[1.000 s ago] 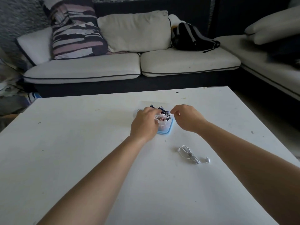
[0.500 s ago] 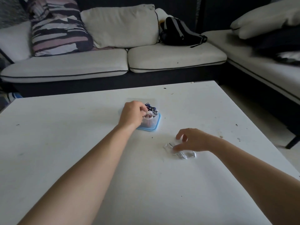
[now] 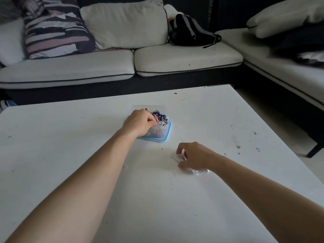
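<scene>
A small clear container [image 3: 158,133] stands on a blue lid [image 3: 165,137] in the middle of the white table [image 3: 70,155]. It is heaped with tangled cords [image 3: 160,118] in white, pink and dark blue. My left hand [image 3: 140,123] curls over the container's left rim and holds it, fingertips at the cords. Nearer to me and to the right lies a white earphone cable [image 3: 181,157]. My right hand [image 3: 194,156] is on it, with fingers and thumb curled round the bundle; the cable's far end [image 3: 197,171] trails out under the palm.
A white sofa [image 3: 184,57] runs along the far side and wraps round on the right. On it sit a striped cushion [image 3: 54,30], a plain cushion [image 3: 126,23] and a black bag [image 3: 189,30]. Small dark specks dot the table's right part [image 3: 238,147].
My right hand left the container, dropped to the earphone cable near me and closed its fingers round it. My left hand stayed on the container. The view shifted to the right.
</scene>
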Motion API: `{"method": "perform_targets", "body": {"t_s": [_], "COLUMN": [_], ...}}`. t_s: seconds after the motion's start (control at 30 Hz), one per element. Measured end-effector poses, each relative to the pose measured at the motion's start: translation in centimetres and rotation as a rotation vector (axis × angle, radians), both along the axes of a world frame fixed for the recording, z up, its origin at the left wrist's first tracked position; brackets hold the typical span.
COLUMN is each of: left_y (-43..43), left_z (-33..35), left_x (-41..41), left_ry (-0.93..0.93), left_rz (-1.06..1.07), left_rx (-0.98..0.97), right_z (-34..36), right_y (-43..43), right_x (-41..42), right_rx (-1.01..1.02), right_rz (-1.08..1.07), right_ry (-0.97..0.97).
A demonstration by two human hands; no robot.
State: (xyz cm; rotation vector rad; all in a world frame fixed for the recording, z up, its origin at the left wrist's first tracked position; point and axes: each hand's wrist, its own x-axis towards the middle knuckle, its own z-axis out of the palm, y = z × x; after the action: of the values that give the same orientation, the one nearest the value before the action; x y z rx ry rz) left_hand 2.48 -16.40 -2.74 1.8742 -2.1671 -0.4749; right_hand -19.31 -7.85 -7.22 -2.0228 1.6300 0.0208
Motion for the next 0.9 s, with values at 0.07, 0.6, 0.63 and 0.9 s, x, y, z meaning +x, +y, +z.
{"method": "perform_targets", "body": {"t_s": [0.07,0.6,0.63,0.9], "left_y": [0.1,5.7,6.6,15.8], "left_z": [0.2,0.8,0.4,0.8], "left_x": [-0.1,1.5,1.7,2.2], "left_ry": [-0.048,0.305,0.351,1.024], "left_rz": [-0.019,0.054,0.026,0.149], "left_rx": [0.052,-0.208,-0.111,0.485], "right_z": [0.0,3.3,3.7,6.0], "right_y": [-0.1,1.2,1.5,5.5], "right_x": [0.0,2.8,3.1,6.7], "right_rx": [0.004,0.243,0.271,0.448], "right_rz": [-0.010,-0.330,-0.332,-0.337], "right_ry": [-0.016,-0.780,-0.823,-1.042]}}
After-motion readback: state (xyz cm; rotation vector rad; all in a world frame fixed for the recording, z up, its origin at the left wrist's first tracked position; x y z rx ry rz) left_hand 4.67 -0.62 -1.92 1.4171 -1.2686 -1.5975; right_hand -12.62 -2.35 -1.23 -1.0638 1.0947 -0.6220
